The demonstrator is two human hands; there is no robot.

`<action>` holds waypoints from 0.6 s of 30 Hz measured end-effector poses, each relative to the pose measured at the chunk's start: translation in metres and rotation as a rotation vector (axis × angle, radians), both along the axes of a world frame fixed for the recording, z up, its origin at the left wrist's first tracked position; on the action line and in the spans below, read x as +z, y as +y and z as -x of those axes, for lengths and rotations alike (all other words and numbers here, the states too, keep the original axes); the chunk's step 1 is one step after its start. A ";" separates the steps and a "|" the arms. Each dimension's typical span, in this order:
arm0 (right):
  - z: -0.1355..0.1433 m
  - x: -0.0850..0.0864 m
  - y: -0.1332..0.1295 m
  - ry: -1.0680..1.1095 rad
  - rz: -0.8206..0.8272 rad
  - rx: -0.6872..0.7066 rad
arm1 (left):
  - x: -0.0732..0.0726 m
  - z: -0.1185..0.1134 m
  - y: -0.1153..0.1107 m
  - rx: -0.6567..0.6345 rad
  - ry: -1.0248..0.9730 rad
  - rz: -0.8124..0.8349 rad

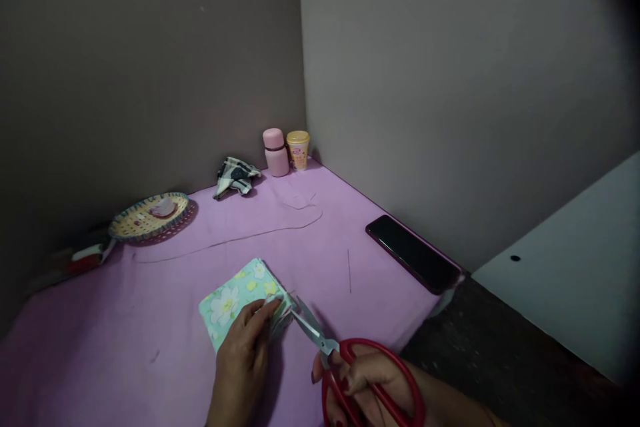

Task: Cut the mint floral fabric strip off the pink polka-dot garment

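Head view: my left hand (245, 353) presses down on the floral fabric piece (240, 297), fingers (267, 310) flat and closed onto its near right edge, pinning it to the purple surface (150, 320). My right hand (370, 380) has its fingers curled through the red handles of the scissors (345, 360), gripping them; blades part open, tips at the frayed fabric edge just beside my left fingertips. The fabric sits near the front middle of the surface, folded or stacked, can't tell how many layers. Step in hand, as I judge it: trimming or snipping that edge. Next move likely calls for closing the blades on the edge while the left hand stays clear of the tips and keeps the fabric from sliding. Thread (225, 240) lies loose behind the fabric, a needle (349, 271) to the right of it. Phone (413, 252) by the wall, woven basket (150, 217) far left, crumpled cloth (235, 177), pink bottle (276, 152) and yellow cup (299, 149) in the corner.
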State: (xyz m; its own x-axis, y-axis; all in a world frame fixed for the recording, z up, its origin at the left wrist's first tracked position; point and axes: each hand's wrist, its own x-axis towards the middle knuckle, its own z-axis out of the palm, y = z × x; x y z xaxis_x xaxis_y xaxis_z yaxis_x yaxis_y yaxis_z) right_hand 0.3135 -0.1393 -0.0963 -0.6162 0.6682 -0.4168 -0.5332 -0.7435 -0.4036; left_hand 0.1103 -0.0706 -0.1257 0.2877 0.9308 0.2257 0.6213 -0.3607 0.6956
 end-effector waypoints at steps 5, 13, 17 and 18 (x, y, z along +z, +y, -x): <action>0.000 -0.003 0.000 0.015 -0.026 -0.002 | 0.004 -0.003 0.000 0.048 0.087 0.009; -0.001 0.001 -0.003 -0.005 -0.070 -0.003 | 0.005 -0.004 0.000 0.117 0.012 0.128; 0.003 -0.001 -0.002 0.014 -0.100 0.022 | 0.006 -0.003 0.000 0.141 -0.004 0.181; 0.004 -0.001 -0.002 0.015 -0.104 0.020 | 0.007 -0.003 0.000 0.145 -0.011 0.197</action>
